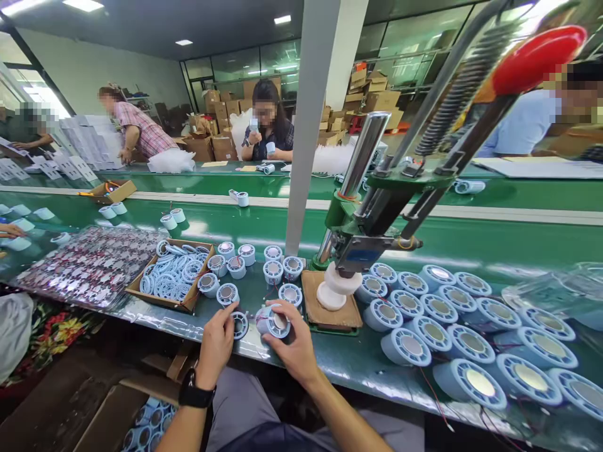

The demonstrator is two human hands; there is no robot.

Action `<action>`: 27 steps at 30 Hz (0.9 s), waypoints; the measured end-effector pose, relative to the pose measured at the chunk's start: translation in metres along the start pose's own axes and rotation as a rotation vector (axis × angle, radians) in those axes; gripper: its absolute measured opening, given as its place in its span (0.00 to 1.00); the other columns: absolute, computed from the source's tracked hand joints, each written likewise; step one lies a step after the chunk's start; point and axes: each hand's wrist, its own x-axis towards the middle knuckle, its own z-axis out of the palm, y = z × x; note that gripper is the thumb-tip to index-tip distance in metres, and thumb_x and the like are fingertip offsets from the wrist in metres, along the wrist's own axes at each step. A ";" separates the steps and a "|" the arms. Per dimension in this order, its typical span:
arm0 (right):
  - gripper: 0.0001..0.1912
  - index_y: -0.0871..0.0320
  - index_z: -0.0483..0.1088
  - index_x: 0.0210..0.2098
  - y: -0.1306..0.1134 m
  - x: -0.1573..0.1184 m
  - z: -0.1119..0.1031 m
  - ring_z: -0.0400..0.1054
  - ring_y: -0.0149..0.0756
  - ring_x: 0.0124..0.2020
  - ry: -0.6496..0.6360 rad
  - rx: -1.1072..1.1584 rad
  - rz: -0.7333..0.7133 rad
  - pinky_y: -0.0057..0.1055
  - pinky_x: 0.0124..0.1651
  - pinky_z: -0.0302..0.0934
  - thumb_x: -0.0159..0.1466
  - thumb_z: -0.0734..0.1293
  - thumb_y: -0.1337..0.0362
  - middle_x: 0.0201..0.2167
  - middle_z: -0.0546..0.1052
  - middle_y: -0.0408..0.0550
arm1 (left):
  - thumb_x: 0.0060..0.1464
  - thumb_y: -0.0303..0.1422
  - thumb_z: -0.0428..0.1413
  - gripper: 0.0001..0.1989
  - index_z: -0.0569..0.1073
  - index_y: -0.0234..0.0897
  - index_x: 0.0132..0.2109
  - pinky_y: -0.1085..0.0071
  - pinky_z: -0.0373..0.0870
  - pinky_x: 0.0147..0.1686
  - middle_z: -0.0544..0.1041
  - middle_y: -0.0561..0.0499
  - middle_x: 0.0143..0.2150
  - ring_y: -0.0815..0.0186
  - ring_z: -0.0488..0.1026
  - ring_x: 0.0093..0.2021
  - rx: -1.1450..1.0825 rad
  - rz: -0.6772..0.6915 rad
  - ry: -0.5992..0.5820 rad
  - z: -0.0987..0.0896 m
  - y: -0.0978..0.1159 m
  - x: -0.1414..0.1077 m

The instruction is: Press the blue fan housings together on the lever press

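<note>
My right hand (294, 342) grips a light-blue round housing (272, 321) with a silver disc in its face, thumb and fingers wrapped around its side. The housing is tilted just above the bench's front edge. My left hand (217, 342) is closed, its fingertips together at the left edge of a light-blue slotted ring (240, 326) with a dark middle. Just beyond these fingers stands an upright housing (228, 294). More housings (290, 294) stand behind my right hand. To its right is a hand press (358, 245) with a red-knobbed lever and a white round pad (331, 295).
A cardboard tray of light-blue rings (174, 276) lies left, beside a sheet of small wired parts (89, 267). Several rows of housings with loose wires (443, 304) fill the right. A grey post (308, 125) rises behind. Co-workers (268, 129) sit across the green conveyor (226, 220).
</note>
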 end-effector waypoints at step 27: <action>0.29 0.55 0.67 0.53 -0.004 -0.062 -0.099 0.67 0.39 0.56 -0.106 -0.410 0.097 0.33 0.59 0.65 0.50 0.65 0.70 0.54 0.69 0.54 | 0.57 0.50 0.56 0.22 0.75 0.44 0.54 0.57 0.72 0.48 0.79 0.45 0.48 0.52 0.75 0.47 0.188 0.546 -0.026 0.062 -0.012 -0.024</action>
